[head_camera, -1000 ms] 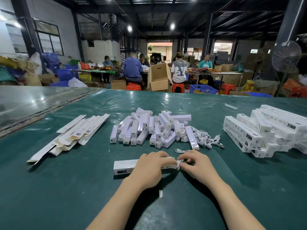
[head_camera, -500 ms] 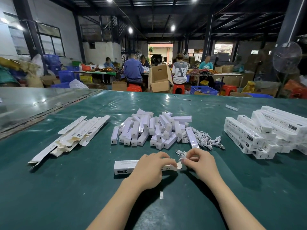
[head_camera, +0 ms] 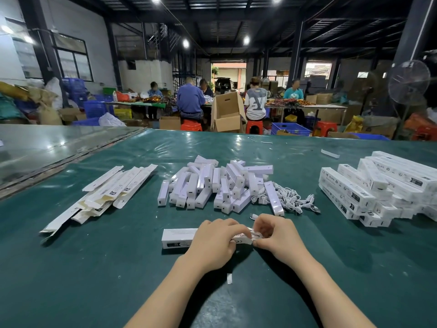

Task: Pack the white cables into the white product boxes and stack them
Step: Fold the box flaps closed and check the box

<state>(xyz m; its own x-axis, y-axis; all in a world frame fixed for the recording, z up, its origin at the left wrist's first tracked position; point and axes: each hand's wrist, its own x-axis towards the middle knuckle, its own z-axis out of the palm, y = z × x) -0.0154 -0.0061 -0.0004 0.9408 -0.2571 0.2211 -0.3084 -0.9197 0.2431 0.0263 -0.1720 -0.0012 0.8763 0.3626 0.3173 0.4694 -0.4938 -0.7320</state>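
A long white product box [head_camera: 178, 237] lies flat on the green table [head_camera: 94, 268] in front of me. My left hand [head_camera: 214, 242] grips its right half. My right hand [head_camera: 275, 235] pinches a white cable [head_camera: 256, 234] at the box's open right end, and a small cable plug [head_camera: 253, 216] sticks out behind the fingers. Loose white cables [head_camera: 298, 200] lie in a heap behind my right hand. A pile of packed boxes [head_camera: 378, 188] rises at the right.
White bar-shaped products [head_camera: 212, 183] are heaped at the table's middle. Flat unfolded box sleeves [head_camera: 106, 192] lie at the left. A small white paper scrap [head_camera: 229, 278] lies between my forearms. People work at tables far behind.
My right hand has closed in on the box's right end, pushing the cable toward the opening. The left hand keeps its grip on the box.
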